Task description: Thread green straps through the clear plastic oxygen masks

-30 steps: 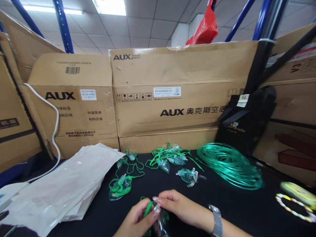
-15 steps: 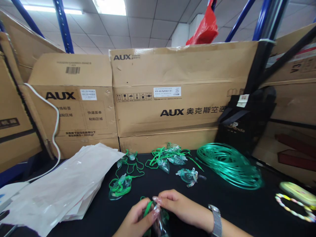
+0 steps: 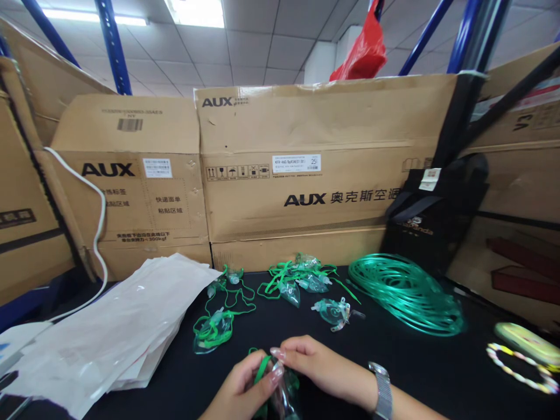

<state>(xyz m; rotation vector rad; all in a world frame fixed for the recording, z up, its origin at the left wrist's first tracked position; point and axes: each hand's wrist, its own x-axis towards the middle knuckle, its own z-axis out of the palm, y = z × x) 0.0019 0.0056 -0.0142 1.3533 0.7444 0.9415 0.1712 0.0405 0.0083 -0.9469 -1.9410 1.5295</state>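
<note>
Both my hands meet at the bottom centre over a clear green-tinted mask (image 3: 285, 394) with a green elastic strap (image 3: 262, 368). My left hand (image 3: 242, 392) pinches the strap and the mask's edge. My right hand (image 3: 317, 367), with a metal watch on its wrist, curls its fingers onto the top of the same mask. Further back on the black table (image 3: 420, 373) lie more masks: one with a tangled strap (image 3: 214, 330), a cluster of several (image 3: 300, 278) and a single one (image 3: 333, 311).
A stack of white pouches (image 3: 109, 326) covers the left of the table. A coil of green tubing (image 3: 405, 291) lies at the right, near a black bag (image 3: 437, 213). AUX cardboard boxes (image 3: 306, 169) wall off the back. A beaded bracelet (image 3: 518, 367) and a yellow-green object (image 3: 527, 339) sit far right.
</note>
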